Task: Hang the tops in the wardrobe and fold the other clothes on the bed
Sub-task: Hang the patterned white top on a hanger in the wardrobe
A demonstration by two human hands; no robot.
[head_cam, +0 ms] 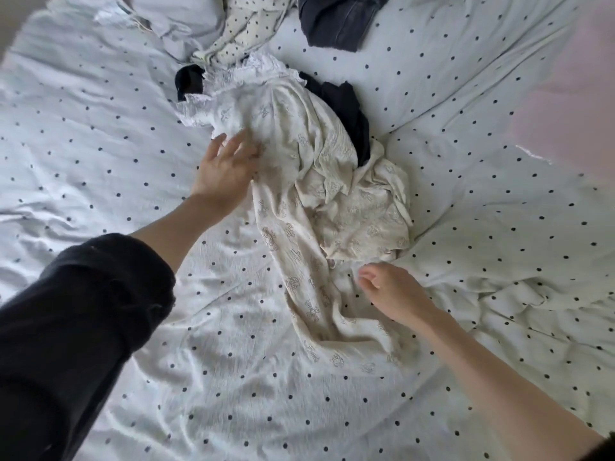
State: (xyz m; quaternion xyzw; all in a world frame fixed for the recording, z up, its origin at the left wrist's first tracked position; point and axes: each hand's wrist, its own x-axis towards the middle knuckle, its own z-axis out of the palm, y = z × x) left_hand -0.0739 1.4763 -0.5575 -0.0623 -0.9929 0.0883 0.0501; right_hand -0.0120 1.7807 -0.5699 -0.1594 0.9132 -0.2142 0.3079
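Note:
A cream printed garment (309,181) with a ruffled white waistband lies crumpled in the middle of the dotted bed cover (100,134). My left hand (226,168) lies with spread fingers on the garment's left side, near the waistband. My right hand (389,291) hovers with loosely bent fingers just below the bunched lower part of the garment, holding nothing. A dark garment (349,111) pokes out from under the cream one on its right and upper left.
At the top lie a cream dotted garment (243,28), a pale lilac piece (179,21) and folded dark jeans (336,21). The bed cover is wrinkled at the right. A pale pink area (572,104) shows at the right edge.

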